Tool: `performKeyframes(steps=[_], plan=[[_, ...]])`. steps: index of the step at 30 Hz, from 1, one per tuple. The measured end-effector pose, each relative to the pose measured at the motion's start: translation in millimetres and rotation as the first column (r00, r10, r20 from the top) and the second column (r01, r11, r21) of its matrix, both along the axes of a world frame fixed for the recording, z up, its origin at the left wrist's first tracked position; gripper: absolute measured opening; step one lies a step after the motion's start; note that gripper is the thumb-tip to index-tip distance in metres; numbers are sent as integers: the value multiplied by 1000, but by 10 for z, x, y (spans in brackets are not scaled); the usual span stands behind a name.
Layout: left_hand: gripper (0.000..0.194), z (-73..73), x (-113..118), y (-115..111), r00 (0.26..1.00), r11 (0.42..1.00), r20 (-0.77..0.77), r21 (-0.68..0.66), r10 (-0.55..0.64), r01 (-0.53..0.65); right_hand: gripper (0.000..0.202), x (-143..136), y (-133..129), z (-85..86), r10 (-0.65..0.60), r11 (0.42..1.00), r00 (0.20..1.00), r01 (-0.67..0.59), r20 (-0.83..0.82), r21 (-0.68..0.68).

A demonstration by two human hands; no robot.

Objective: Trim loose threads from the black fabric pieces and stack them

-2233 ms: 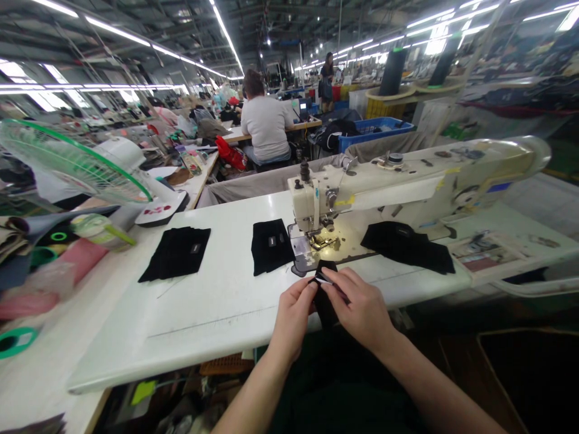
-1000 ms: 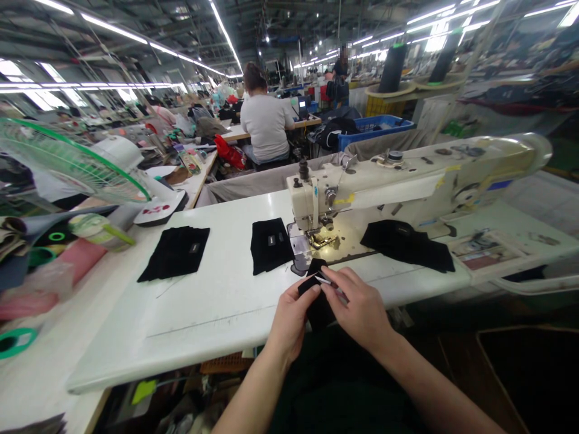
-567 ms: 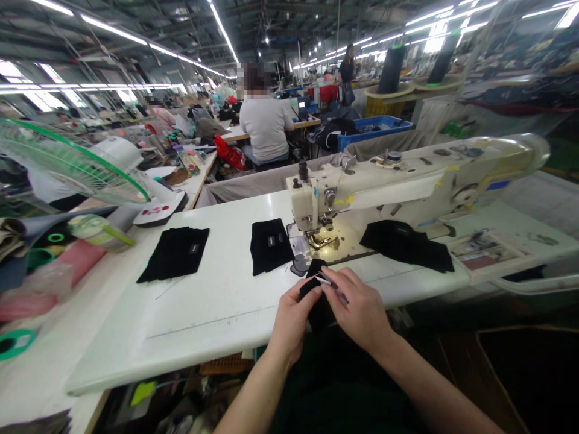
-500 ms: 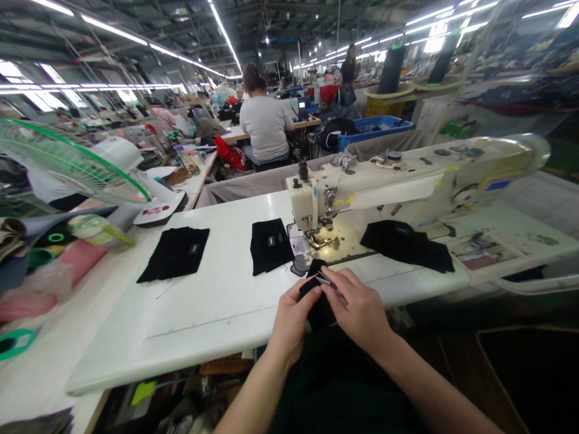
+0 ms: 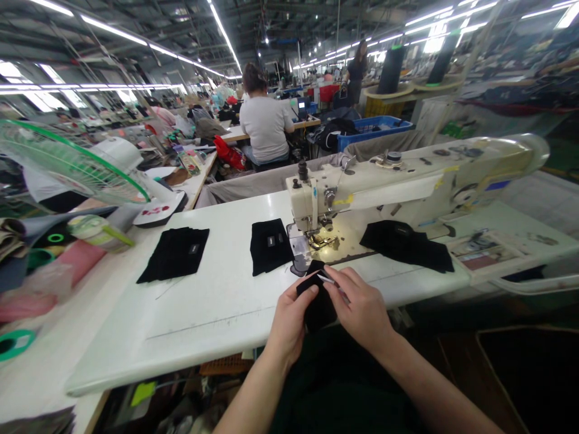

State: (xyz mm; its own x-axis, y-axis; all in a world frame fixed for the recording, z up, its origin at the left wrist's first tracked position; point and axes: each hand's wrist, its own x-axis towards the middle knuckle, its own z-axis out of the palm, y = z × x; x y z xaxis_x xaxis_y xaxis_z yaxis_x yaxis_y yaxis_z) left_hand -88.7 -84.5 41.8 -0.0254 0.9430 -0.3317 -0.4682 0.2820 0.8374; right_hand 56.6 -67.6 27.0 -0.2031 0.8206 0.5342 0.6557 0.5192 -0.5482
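Note:
My left hand (image 5: 292, 310) is closed on a black fabric piece (image 5: 320, 310), with the thumb on top of it. My right hand (image 5: 362, 301) grips a small pointed metal tool (image 5: 324, 278), its tip against the upper part of that fabric; whether it is snips or tweezers I cannot make out. Both hands are at the table's front edge, just before the sewing machine (image 5: 312, 202). A black labelled piece (image 5: 271, 246) lies left of the needle area, and a black stack (image 5: 174, 254) farther left. More black pieces (image 5: 404, 244) rest under the machine's arm.
A green-rimmed fan (image 5: 90, 160) stands at the left beside a jar (image 5: 97, 232) and pink plastic wrap (image 5: 85, 262). Beyond the white table (image 5: 203, 313) a person in a grey shirt (image 5: 266, 126) sits with their back to me. A blue crate (image 5: 377, 129) stands behind the machine.
The metal tool's tip and my right fingers have shifted slightly along the fabric. My left hand has turned the fabric a little, showing more of its face. The other pieces lie unmoved.

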Motion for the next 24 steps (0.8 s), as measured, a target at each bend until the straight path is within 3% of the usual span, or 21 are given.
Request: performKeyframes(steps=[24], plan=[[34,-26,17,-14,992,999,-123,52,-3,10,34,-12,13,-8,-3,998,999,0,35,70]])
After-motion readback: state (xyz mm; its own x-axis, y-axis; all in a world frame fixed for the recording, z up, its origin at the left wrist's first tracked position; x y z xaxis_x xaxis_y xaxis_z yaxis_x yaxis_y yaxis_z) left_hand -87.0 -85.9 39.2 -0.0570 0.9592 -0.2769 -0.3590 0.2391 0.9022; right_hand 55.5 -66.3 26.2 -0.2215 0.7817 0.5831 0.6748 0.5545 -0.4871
